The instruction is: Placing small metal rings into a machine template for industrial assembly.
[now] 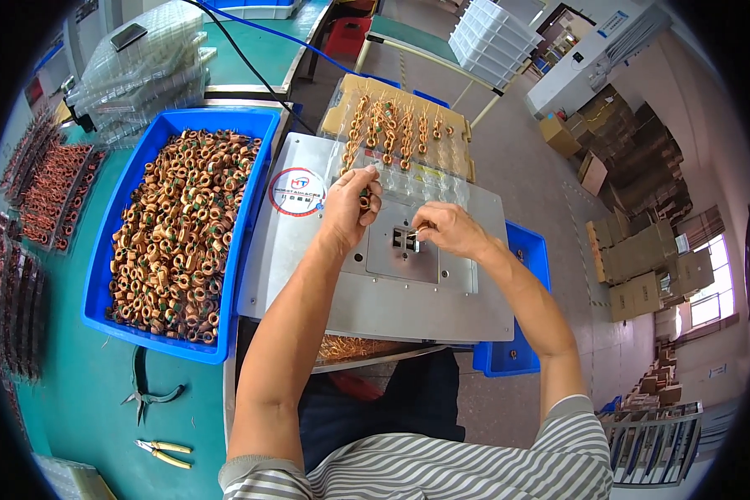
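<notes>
My left hand (350,202) is closed around small copper-wound ring coils (365,200), above the left part of a flat silver machine (308,267). Thumb and fingers of my right hand (448,228) are pinched together at the machine's square opening (406,240). A small piece sits at those fingertips, too hidden to name. Behind both hands, a clear plastic tray (454,171) bears rows of copper ring coils (389,125) with their wire ends sticking up.
Left of the machine, a blue bin (92,283) is heaped with ring coils (175,242). Dark-handled pliers (146,390) and yellow-handled cutters (165,453) lie on the green table (83,408). Another blue bin (525,250) stands right of the machine. Wire scraps (350,346) lie under its front edge.
</notes>
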`<state>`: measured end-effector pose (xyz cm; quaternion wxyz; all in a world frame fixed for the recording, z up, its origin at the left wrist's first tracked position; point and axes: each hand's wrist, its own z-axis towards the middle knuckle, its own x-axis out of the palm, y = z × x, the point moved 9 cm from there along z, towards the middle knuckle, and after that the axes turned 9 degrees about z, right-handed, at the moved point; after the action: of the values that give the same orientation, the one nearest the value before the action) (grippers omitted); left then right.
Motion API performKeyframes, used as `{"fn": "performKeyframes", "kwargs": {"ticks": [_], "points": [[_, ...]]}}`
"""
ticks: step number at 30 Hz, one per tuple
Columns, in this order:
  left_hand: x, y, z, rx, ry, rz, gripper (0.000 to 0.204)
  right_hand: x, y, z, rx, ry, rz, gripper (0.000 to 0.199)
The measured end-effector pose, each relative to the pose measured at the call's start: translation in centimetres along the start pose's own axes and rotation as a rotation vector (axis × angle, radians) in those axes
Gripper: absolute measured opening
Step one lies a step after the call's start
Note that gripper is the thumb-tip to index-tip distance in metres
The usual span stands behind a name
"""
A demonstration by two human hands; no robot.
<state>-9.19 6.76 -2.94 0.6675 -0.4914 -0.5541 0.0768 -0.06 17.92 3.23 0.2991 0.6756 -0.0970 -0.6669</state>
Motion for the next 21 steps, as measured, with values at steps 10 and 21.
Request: {"fn": "performKeyframes", "kwargs": {"ticks": [10, 21], "points": [[-0.7, 1.3, 1.7, -0.009, -0.021, 0.01, 0.016, 3.9, -2.1, 1.2, -0.096, 0.091, -0.091, 0.011], [-0.7, 4.5, 4.0, -0.005, -0.013, 0.035, 0.016, 5.2, -5.6, 0.7, -0.012, 0.07, -0.17, 0.008]]}}
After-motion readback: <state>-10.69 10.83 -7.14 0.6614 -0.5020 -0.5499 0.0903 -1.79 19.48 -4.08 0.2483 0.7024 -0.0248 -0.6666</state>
